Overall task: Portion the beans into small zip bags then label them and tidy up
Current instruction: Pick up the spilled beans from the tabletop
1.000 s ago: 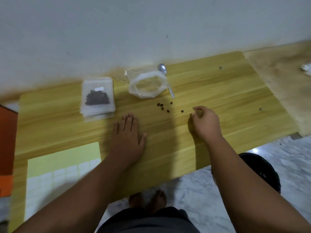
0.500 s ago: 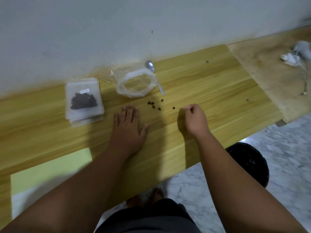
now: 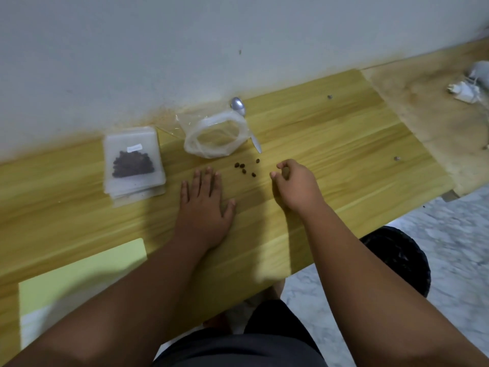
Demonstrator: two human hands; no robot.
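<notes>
Wooden table (image 3: pixel 330 154): left hand (image 3: pixel 203 205) flat, fingers (image 3: pixel 205 178) straight; right hand (image 3: pixel 296 186) fingers curled, contents unclear; bag label (image 3: pixel 134 147) unreadable.

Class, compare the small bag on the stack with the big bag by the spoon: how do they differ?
The small bag lies flat; the big bag stands open, rim rolled down. The small bag holds dark beans; the big bag looks empty. The small bag bears a white label; the big bag shows none. Both are translucent plastic.
</notes>
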